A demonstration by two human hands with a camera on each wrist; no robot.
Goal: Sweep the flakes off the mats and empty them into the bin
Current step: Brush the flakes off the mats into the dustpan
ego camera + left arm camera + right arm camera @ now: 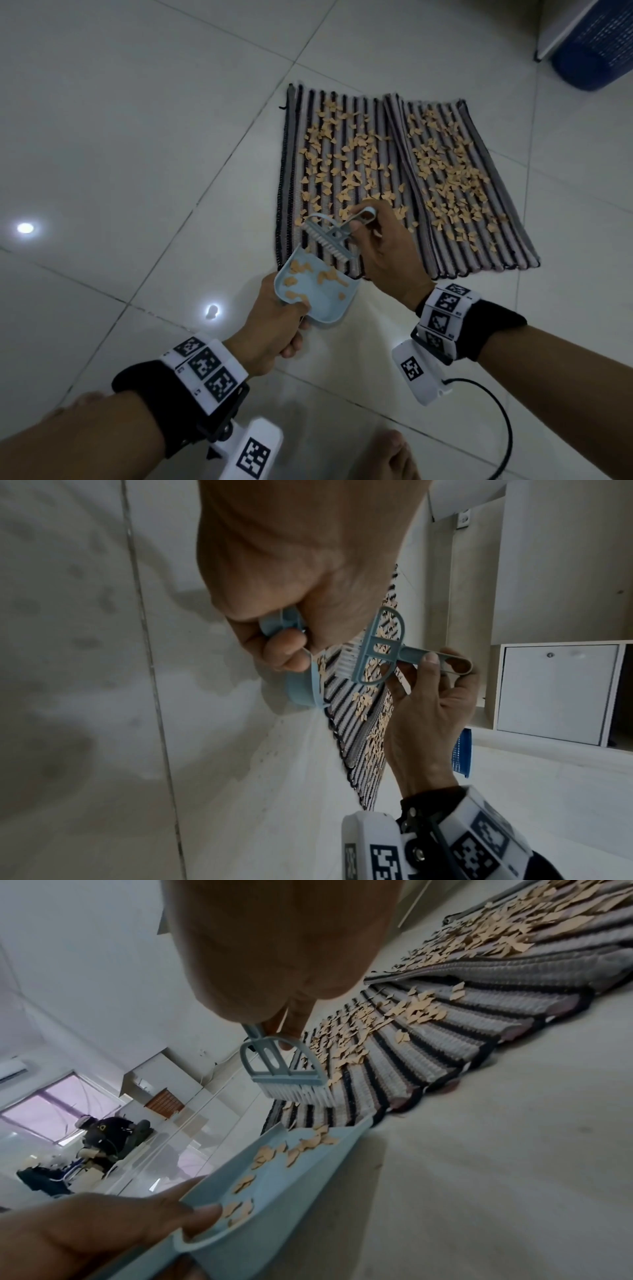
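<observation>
Two striped mats (pixel 376 178) lie side by side on the tiled floor, strewn with tan flakes (pixel 346 161). My left hand (pixel 274 329) grips the handle of a light blue dustpan (pixel 315 291), whose front lip meets the left mat's near corner; several flakes lie in it (pixel 294 1150). My right hand (pixel 380 246) holds the handle of a small blue brush (pixel 329 236), with white bristles (pixel 301 1095) just above the mat near the pan's lip. In the left wrist view the brush (pixel 380 647) is pinched by the right hand's fingers (pixel 428 661). A blue mesh bin (pixel 596 48) stands at the far right.
Pale floor tiles (pixel 137 137) spread all around the mats. A white cabinet (pixel 555 693) stands behind the bin. My bare foot (pixel 390 455) and a black cable (pixel 500 421) are at the bottom. Another person sits far off (pixel 106 1134) by a window.
</observation>
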